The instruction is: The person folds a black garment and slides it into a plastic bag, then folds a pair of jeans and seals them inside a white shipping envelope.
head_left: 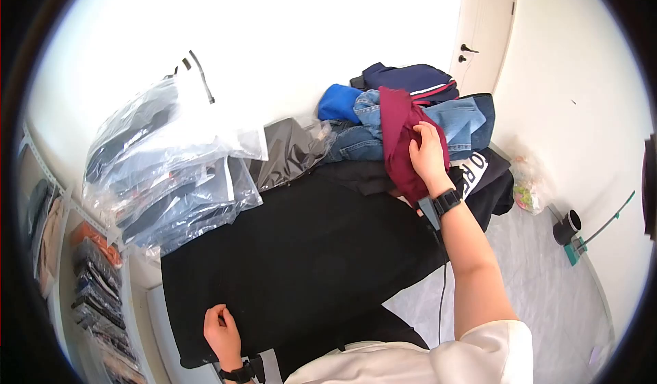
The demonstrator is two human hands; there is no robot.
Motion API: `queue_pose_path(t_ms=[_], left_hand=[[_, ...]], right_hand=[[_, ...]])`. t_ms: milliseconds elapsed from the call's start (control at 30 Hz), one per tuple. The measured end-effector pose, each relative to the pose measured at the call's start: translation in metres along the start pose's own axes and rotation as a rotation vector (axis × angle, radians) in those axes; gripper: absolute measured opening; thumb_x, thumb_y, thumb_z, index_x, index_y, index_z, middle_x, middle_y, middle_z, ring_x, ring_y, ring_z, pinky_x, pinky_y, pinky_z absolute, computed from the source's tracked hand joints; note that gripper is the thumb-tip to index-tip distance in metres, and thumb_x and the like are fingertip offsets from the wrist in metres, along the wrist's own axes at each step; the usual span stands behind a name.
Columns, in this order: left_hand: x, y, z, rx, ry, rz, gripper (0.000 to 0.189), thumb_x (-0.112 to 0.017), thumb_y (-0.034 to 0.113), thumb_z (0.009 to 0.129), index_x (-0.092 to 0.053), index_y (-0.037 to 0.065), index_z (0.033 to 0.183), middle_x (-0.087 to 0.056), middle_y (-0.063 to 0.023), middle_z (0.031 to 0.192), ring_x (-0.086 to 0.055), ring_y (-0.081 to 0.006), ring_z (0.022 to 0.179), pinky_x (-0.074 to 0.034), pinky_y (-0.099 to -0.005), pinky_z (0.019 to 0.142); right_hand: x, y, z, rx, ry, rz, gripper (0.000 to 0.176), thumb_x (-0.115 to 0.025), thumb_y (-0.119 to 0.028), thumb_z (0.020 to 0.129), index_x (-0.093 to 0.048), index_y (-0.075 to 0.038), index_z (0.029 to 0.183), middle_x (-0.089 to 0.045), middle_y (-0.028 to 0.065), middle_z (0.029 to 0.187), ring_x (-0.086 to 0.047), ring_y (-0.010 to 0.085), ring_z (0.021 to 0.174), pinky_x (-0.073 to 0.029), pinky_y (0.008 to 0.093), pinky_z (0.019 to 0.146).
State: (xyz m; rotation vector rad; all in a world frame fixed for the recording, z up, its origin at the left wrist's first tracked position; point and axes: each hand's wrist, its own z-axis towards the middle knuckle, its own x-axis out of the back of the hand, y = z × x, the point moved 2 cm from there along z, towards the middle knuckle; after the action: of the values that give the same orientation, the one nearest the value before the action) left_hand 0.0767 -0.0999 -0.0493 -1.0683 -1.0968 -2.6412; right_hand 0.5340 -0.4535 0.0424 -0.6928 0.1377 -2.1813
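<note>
Head view: right fingers (427,131) on the maroon garment (399,134)
They bend against its cloth, whether gripping I cannot tell, with jeans (352,143) to either side; left fingers (215,313) curl together over the black-covered desk (301,247).

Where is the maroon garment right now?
Head view, right of centre: the maroon garment lies over light-blue denim, right hand on it, navy garment behind.

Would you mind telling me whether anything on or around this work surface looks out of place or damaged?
The loose clothes look untidy: they lie tangled at the far right, with dark fabric drooping over the edge, while the bagged garments are stacked flatter. I see no spill or obvious damage.
</note>
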Motion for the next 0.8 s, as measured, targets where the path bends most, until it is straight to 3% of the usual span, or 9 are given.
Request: queue_pose_path(t_ms=[133, 233, 333, 433, 500, 633, 700, 733, 800], left_hand=[[-0.001, 0.004, 0.001, 0.025, -0.005, -0.007, 0.008, -0.059, -0.001, 0.085, -0.062, -0.002, 0.092, -0.055, -0.0086, 0.076, -0.045, -0.0177, 0.055, -0.038, -0.0309, 0.053], [-0.001, 0.003, 0.001, 0.053, -0.016, 0.010, 0.008, -0.059, -0.001, 0.086, -0.062, -0.002, 0.092, -0.056, -0.0084, 0.076, -0.046, -0.0175, 0.055, -0.038, -0.0308, 0.053], [-0.001, 0.003, 0.002, 0.079, -0.027, 0.014, 0.008, -0.058, 0.000, 0.087, -0.063, -0.002, 0.093, -0.058, -0.0080, 0.078, -0.047, -0.0158, 0.057, -0.039, -0.0294, 0.054], [-0.001, 0.000, 0.003, 0.082, -0.029, 0.025, 0.008, -0.058, 0.000, 0.087, -0.063, -0.002, 0.093, -0.060, -0.0077, 0.079, -0.047, -0.0140, 0.059, -0.040, -0.0280, 0.055], [-0.001, -0.001, 0.002, 0.085, -0.026, 0.044, 0.008, -0.059, 0.000, 0.087, -0.064, -0.002, 0.093, -0.060, -0.0076, 0.079, -0.047, -0.0140, 0.058, -0.040, -0.0280, 0.055], [-0.001, 0.003, 0.004, 0.070, 0.005, 0.045, 0.007, -0.060, 0.001, 0.087, -0.065, -0.001, 0.092, -0.060, -0.0071, 0.077, -0.047, -0.0140, 0.057, -0.040, -0.0278, 0.055], [-0.001, 0.004, 0.003, 0.037, 0.013, 0.020, 0.007, -0.060, 0.001, 0.087, -0.065, -0.001, 0.092, -0.060, -0.0070, 0.077, -0.046, -0.0138, 0.057, -0.040, -0.0276, 0.054], [-0.001, 0.003, 0.003, 0.037, 0.012, 0.021, 0.006, -0.060, 0.001, 0.087, -0.064, -0.002, 0.091, -0.060, -0.0069, 0.078, -0.047, -0.0135, 0.057, -0.041, -0.0273, 0.055], [0.000, 0.004, 0.002, 0.056, 0.012, 0.010, 0.006, -0.061, 0.000, 0.086, -0.064, -0.002, 0.091, -0.060, -0.0080, 0.078, -0.049, -0.0161, 0.057, -0.042, -0.0288, 0.055]], right_hand=[[0.013, 0.038, 0.018, -0.039, 0.156, -0.222, 0.040, -0.061, -0.002, 0.076, -0.053, 0.007, 0.114, -0.049, 0.0284, 0.128, -0.045, 0.0432, 0.122, -0.036, 0.0468, 0.106], [0.028, 0.081, 0.025, -0.186, 0.282, -0.482, 0.063, -0.071, -0.021, 0.077, -0.046, 0.010, 0.125, -0.046, 0.0314, 0.131, -0.043, 0.0444, 0.125, -0.035, 0.0477, 0.107], [0.034, 0.133, 0.035, -0.674, 0.159, -0.309, 0.102, -0.079, -0.054, 0.068, -0.040, 0.019, 0.127, -0.047, 0.0366, 0.130, -0.044, 0.0469, 0.126, -0.037, 0.0465, 0.106], [0.026, 0.208, 0.043, -0.795, 0.058, -0.024, 0.113, -0.082, -0.061, 0.061, -0.042, 0.025, 0.123, -0.052, 0.0384, 0.125, -0.054, 0.0416, 0.120, -0.043, 0.0396, 0.102], [0.044, 0.175, 0.049, -0.924, -0.016, 0.023, 0.094, -0.082, -0.054, 0.063, -0.056, 0.020, 0.115, -0.058, 0.0328, 0.123, -0.058, 0.0353, 0.117, -0.046, 0.0361, 0.098], [0.040, 0.188, 0.064, -0.902, -0.270, 0.047, 0.072, -0.077, -0.038, 0.069, -0.060, 0.014, 0.117, -0.060, 0.0267, 0.124, -0.061, 0.0313, 0.111, -0.046, 0.0345, 0.096], [0.040, 0.189, 0.076, -0.758, -0.219, 0.036, 0.056, -0.075, -0.023, 0.072, -0.061, 0.015, 0.111, -0.066, 0.0247, 0.111, -0.065, 0.0297, 0.101, -0.050, 0.0341, 0.088], [0.030, 0.192, 0.077, -0.745, 0.054, 0.487, 0.047, -0.073, -0.011, 0.073, -0.062, 0.011, 0.113, -0.068, 0.0195, 0.109, -0.065, 0.0253, 0.098, -0.049, 0.0342, 0.088], [0.046, 0.140, 0.099, -0.610, 0.128, 0.719, 0.049, -0.065, 0.003, 0.075, -0.060, 0.001, 0.124, -0.067, 0.0107, 0.111, -0.063, 0.0209, 0.098, -0.047, 0.0319, 0.091]])
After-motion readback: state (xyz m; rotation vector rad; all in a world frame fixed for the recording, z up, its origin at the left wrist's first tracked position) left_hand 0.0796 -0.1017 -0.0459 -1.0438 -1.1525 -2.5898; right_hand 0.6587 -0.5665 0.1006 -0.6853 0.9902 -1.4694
